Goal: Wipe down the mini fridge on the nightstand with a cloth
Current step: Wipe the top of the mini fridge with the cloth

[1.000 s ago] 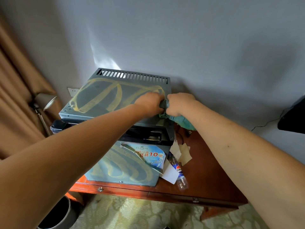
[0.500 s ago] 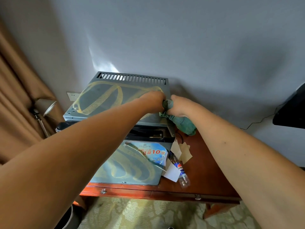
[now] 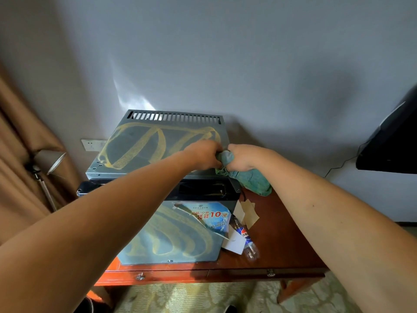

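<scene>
The grey mini fridge stands on a reddish wooden nightstand, its top and front streaked with yellowish smears. A teal cloth hangs over the fridge's top right corner. My left hand and my right hand meet at that corner, both gripping the bunched upper part of the cloth between them. The lower end of the cloth droops down beside the fridge's right side.
A torn blue sticker is on the fridge front. A plastic bottle and paper scraps lie to the fridge's right. A lamp and brown curtain are at left, a dark object at right, and a wall socket.
The view has shifted slightly; both hands stay at the fridge's top right corner, and more of the cloth now hangs down below my right hand.
</scene>
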The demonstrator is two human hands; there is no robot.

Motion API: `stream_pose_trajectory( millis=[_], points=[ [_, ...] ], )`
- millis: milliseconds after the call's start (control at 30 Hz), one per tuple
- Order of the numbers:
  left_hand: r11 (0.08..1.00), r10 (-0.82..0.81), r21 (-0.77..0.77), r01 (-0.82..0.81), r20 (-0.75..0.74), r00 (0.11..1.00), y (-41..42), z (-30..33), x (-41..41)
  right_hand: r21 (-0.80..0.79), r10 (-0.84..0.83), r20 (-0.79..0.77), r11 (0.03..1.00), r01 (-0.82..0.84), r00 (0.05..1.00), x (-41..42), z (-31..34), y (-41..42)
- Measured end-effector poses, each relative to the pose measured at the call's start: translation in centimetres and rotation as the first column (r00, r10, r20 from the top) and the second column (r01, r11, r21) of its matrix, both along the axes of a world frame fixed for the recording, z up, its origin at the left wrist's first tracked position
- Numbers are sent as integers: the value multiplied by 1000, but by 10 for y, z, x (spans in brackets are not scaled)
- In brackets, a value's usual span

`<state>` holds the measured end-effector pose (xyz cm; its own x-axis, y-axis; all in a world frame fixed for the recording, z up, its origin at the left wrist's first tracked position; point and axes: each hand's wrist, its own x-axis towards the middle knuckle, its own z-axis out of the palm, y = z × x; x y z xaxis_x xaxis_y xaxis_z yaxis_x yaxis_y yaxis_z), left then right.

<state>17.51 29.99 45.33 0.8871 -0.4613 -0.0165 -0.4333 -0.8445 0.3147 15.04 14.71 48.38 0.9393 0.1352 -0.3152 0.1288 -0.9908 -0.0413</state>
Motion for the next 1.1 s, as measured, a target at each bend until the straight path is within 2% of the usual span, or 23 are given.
stream_pose_trajectory(
  millis=[500,833,933,1000,1100],
  points=[
    [996,89,-11,-89,-56,994,-11,6,92,90,-1,-23,996,3,1000,110,-7,-16],
    [992,117,50,-115,-43,992,-16,18,105,-39,73,-81,996,-77,994,137,9,-13],
    [992,114,56,-113,-1,994,-15,21,94,35,6,-72,999,-3,997,125,13,-17],
    [994,102,46,-102,-5,995,-11,23,86,165,-78,-184,980,109,980,116,17,-24],
    [994,60,-80,-72,-143,988,-3,29,71,281,-149,-389,920,271,909,98,23,-36]
  ],
)
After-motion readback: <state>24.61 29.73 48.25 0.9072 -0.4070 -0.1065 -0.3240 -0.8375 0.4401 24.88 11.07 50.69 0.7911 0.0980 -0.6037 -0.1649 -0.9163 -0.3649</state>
